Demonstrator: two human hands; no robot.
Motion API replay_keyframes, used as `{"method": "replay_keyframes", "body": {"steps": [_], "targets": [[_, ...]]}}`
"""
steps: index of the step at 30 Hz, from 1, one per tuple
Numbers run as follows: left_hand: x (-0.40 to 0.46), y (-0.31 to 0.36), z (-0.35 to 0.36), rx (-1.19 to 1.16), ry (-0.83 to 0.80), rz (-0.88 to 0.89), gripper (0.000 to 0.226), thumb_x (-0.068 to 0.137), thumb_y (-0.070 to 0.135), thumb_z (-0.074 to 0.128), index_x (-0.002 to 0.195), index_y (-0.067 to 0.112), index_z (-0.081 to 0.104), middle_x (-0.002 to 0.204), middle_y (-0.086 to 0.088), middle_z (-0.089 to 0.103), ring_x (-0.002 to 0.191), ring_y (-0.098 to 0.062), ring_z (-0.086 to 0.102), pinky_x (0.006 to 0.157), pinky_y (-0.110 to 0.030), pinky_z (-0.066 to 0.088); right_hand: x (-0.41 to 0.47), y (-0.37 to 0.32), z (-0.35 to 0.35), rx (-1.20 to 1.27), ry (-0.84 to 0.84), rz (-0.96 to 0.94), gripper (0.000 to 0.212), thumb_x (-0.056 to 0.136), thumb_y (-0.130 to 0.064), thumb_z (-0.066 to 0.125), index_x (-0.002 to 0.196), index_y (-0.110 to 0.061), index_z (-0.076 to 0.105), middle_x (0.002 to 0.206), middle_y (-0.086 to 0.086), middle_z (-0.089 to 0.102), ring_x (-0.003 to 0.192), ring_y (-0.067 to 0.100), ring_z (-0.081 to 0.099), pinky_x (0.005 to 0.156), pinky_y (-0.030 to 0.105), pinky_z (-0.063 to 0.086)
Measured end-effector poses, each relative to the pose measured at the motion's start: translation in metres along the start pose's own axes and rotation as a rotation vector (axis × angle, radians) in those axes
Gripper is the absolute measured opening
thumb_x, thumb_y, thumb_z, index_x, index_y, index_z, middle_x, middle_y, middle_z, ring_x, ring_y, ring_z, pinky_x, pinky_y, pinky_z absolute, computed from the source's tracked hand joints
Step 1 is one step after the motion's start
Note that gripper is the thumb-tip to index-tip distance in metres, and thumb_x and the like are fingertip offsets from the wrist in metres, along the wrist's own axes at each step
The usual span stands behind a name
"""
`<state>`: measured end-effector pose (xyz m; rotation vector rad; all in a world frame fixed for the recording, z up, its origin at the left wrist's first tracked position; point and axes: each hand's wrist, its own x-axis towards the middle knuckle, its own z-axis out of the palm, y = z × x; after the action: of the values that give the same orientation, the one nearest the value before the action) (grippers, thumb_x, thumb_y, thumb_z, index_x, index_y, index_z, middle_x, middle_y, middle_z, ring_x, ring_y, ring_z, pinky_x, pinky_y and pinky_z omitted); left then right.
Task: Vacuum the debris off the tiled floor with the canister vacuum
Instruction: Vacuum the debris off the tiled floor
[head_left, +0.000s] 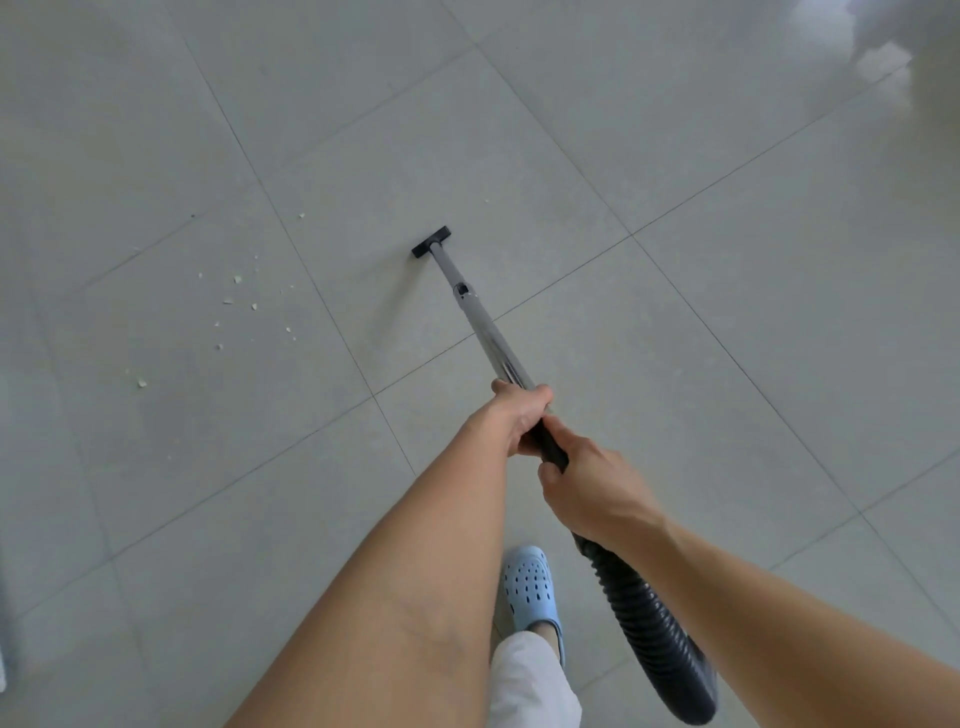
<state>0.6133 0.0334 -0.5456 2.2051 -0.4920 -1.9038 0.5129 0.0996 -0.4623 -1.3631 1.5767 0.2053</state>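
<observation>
Steel wand (483, 327): clenched by left hand (522, 415) ahead, right hand (592, 493) behind at hose (649, 623).
Nozzle (431, 241): flat on tile (675, 364), centre.
Debris (239, 301): at nine o'clock of nozzle, well apart.
Tip: sweep toward nine, slow, nozzle flat.

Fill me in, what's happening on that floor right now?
A person is vacuuming a tiled floor. The left hand grips the metal wand and the right hand holds the black handle just behind it, where the ribbed hose joins. The black nozzle sits on a bare tile. The pale crumbs lie scattered to the nozzle's left, not yet picked up.
</observation>
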Motion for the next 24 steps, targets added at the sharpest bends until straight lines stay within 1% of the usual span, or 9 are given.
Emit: {"method": "replay_keyframes", "body": {"steps": [4, 7, 9, 13, 16, 17, 19, 21, 24], "targets": [[0.023, 0.045, -0.007, 0.091, 0.0, 0.047, 0.041, 0.094, 0.018, 0.051, 0.13, 0.008, 0.033, 0.08, -0.01, 0.054, 0.061, -0.021, 0.057, 0.045, -0.029, 0.051, 0.033, -0.022, -0.02, 0.034, 0.042, 0.014, 0.066, 0.093, -0.024, 0.041, 0.151, -0.048, 0.021, 0.096, -0.002, 0.056, 0.093, 0.03, 0.064, 0.077, 0.033, 0.05], [0.033, 0.072, 0.0, 0.133, -0.025, 0.073, 0.041, 0.093, 0.016, 0.051, 0.13, 0.007, 0.035, 0.078, -0.01, 0.055, 0.06, -0.023, 0.057, 0.047, -0.03, 0.052, 0.048, -0.028, -0.035, 0.051, 0.078, 0.053, 0.067, 0.093, -0.023, 0.041, 0.152, -0.047, 0.02, 0.095, -0.001, 0.059, 0.09, 0.028, 0.063, 0.079, 0.034, 0.052], [0.038, 0.086, 0.005, 0.162, -0.03, 0.095, 0.044, 0.092, 0.017, 0.052, 0.132, 0.005, 0.039, 0.078, -0.01, 0.056, 0.058, -0.023, 0.058, 0.045, -0.028, 0.052, 0.056, -0.03, -0.045, 0.1, 0.072, 0.08, 0.068, 0.092, -0.021, 0.04, 0.152, -0.044, 0.019, 0.094, 0.0, 0.061, 0.088, 0.029, 0.065, 0.082, 0.038, 0.055], [0.042, 0.1, 0.012, 0.26, -0.014, 0.116, 0.045, 0.092, 0.018, 0.053, 0.131, 0.007, 0.034, 0.099, -0.015, 0.061, 0.063, -0.024, 0.063, 0.041, -0.028, 0.054, 0.066, -0.033, -0.062, 0.342, 0.017, 0.158, 0.064, 0.095, -0.016, 0.043, 0.152, -0.039, 0.027, 0.084, 0.002, 0.056, 0.082, 0.03, 0.061, 0.087, 0.049, 0.057], [0.037, 0.096, 0.006, 0.28, 0.005, 0.093, 0.046, 0.092, 0.019, 0.053, 0.131, 0.008, 0.032, 0.109, -0.016, 0.063, 0.073, -0.027, 0.066, 0.053, -0.033, 0.057, 0.057, -0.039, -0.062, 0.397, -0.03, 0.173, 0.061, 0.095, -0.015, 0.045, 0.149, -0.039, 0.033, 0.081, 0.003, 0.055, 0.083, 0.029, 0.061, 0.085, 0.052, 0.057], [0.035, 0.093, 0.003, 0.28, 0.01, 0.088, 0.047, 0.091, 0.02, 0.053, 0.131, 0.008, 0.032, 0.112, -0.016, 0.064, 0.074, -0.027, 0.066, 0.052, -0.032, 0.057, 0.052, -0.042, -0.061, 0.407, -0.045, 0.179, 0.06, 0.095, -0.014, 0.045, 0.149, -0.039, 0.034, 0.082, 0.004, 0.055, 0.084, 0.03, 0.061, 0.085, 0.053, 0.057], [0.026, 0.086, -0.004, 0.269, 0.018, 0.088, 0.046, 0.09, 0.019, 0.054, 0.131, 0.007, 0.035, 0.115, -0.017, 0.064, 0.073, -0.026, 0.066, 0.044, -0.027, 0.052, 0.04, -0.049, -0.059, 0.428, -0.074, 0.184, 0.058, 0.096, -0.013, 0.045, 0.147, -0.037, 0.036, 0.082, 0.006, 0.055, 0.082, 0.03, 0.061, 0.083, 0.054, 0.058], [0.014, 0.079, -0.009, 0.252, 0.014, 0.093, 0.042, 0.09, 0.018, 0.054, 0.128, 0.005, 0.04, 0.111, -0.015, 0.066, 0.069, -0.024, 0.064, 0.04, -0.024, 0.049, 0.025, -0.057, -0.06, 0.435, -0.099, 0.196, 0.054, 0.097, -0.011, 0.045, 0.145, -0.034, 0.039, 0.082, 0.009, 0.055, 0.079, 0.031, 0.061, 0.081, 0.054, 0.059], [-0.009, 0.072, -0.015, 0.188, -0.019, 0.07, 0.022, 0.094, 0.015, 0.052, 0.113, 0.004, 0.05, 0.083, -0.01, 0.061, 0.061, -0.02, 0.06, 0.035, -0.022, 0.046, 0.007, -0.065, -0.064, 0.362, -0.134, 0.214, 0.047, 0.097, -0.011, 0.045, 0.142, -0.027, 0.041, 0.085, 0.012, 0.057, 0.078, 0.034, 0.063, 0.082, 0.054, 0.058]]}}
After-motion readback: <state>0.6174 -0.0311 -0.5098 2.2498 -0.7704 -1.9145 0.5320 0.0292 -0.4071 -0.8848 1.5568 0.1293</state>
